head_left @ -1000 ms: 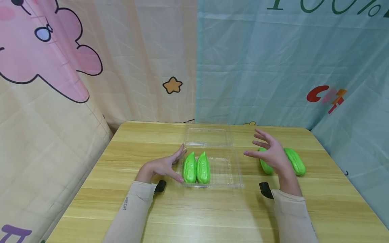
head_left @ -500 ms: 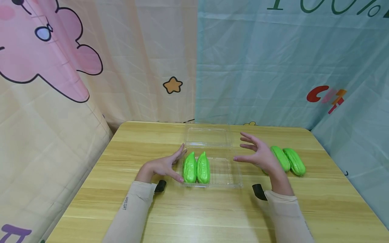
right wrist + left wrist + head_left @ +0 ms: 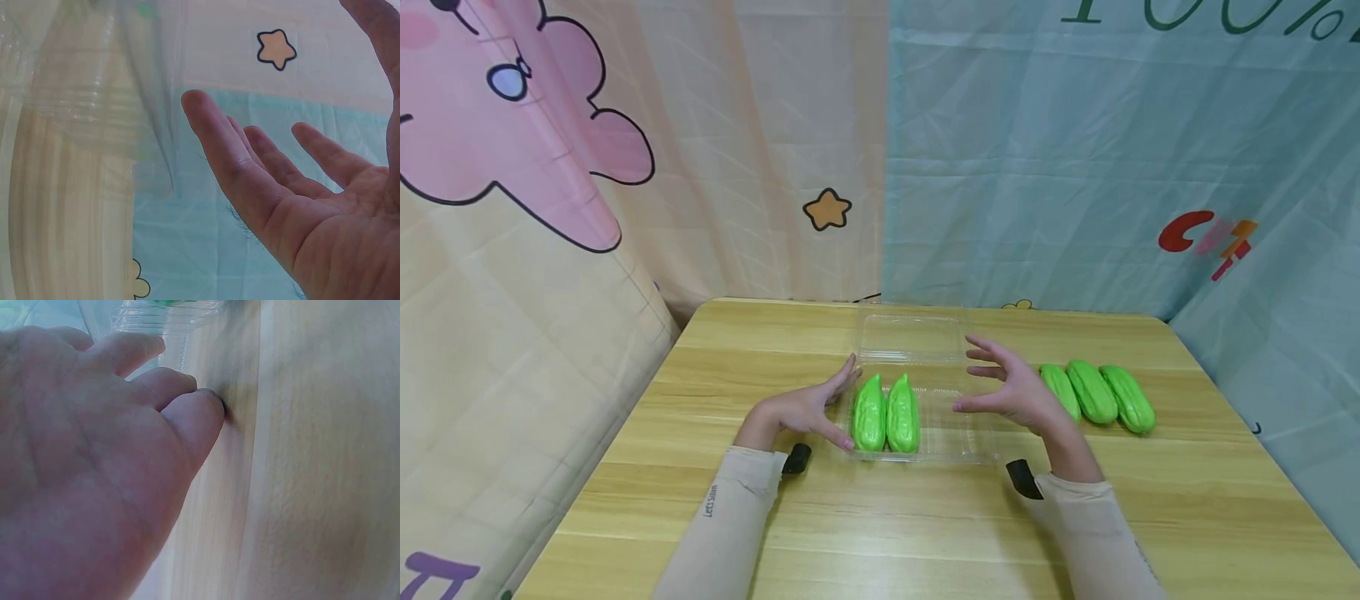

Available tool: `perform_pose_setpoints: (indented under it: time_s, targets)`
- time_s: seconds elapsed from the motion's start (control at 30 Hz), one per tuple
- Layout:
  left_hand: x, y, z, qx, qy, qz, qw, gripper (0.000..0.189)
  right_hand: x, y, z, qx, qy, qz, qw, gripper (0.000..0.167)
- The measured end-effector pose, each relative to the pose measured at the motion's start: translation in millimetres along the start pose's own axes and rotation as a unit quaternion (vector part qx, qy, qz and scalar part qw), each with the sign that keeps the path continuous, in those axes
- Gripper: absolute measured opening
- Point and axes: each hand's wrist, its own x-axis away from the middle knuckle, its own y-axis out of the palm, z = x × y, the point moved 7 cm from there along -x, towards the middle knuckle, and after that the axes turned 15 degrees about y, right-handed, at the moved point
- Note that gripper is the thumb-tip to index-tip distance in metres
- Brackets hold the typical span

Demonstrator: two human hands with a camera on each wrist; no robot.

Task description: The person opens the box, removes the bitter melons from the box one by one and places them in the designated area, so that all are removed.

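A clear plastic clamshell box [image 3: 947,429] lies on the table with its lid [image 3: 913,335] folded back. Side by side in its left half are two bright green, ridged bitter melons [image 3: 869,415]. My left hand [image 3: 800,410] spans the box's left side, thumb near the front corner and fingers towards the back. In the left wrist view, its fingertips [image 3: 209,409] come down close to the wood. My right hand [image 3: 1017,393] hovers over the box's right side, fingers spread and holding nothing. Its straight fingers [image 3: 215,134] show beside the clear plastic in the right wrist view.
Three more bitter melons [image 3: 1092,392] lie in a row on the table [image 3: 880,533], right of my right hand. Printed curtains [image 3: 1075,167] hang behind the table and along both sides. A dark wrist mount [image 3: 1024,479] juts from each sleeve.
My right hand has moved left, from over the loose bitter melons to over the box's right side, uncovering all three of them. The left hand has stayed in place.
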Motion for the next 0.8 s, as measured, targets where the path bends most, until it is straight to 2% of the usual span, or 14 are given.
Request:
perform_pose_setpoints:
  time_s: [0.2,0.47,0.8]
  targets:
    - [-0.4,-0.2,1.6,0.002,0.002,0.002,1.0000,0.141,-2.9,13.2,-1.0,0.001,0.004,-0.027,0.9996,0.105]
    - [-0.7,0.1,0.8,-0.002,0.002,0.000,1.0000,0.140,-6.4,24.8,1.0,0.005,0.001,-0.043,0.9991,0.104]
    - [-0.9,0.1,-0.3,-0.002,0.001,-0.001,1.0000,0.140,-11.5,50.3,4.9,0.024,0.005,-0.068,0.9974,0.108]
